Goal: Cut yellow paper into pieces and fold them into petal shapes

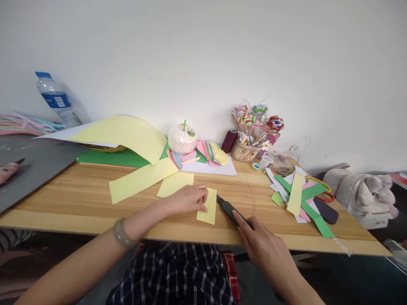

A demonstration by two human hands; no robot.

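Observation:
My left hand (188, 198), with a jade-like bangle on its wrist, rests over a small yellow paper piece (208, 212) near the table's front edge. Its fingers are curled, with thumb and fingertips pressed together at the paper's left side. In my right hand (265, 241) is a dark knife (229, 209), its narrow tip pointing left beside the paper's right edge. A wider yellow sheet (174, 184) lies partly behind my left hand. Farther left is a long yellow paper strip (140, 183).
Large curved yellow paper (122, 133) and a green sheet (136, 158) lie at the back left, near a water bottle (57, 99). A foam-netted fruit (182, 139), paper flowers in a basket (245, 152) and coloured strips (297, 195) stand or lie beyond. A plush bag (356, 192) is right.

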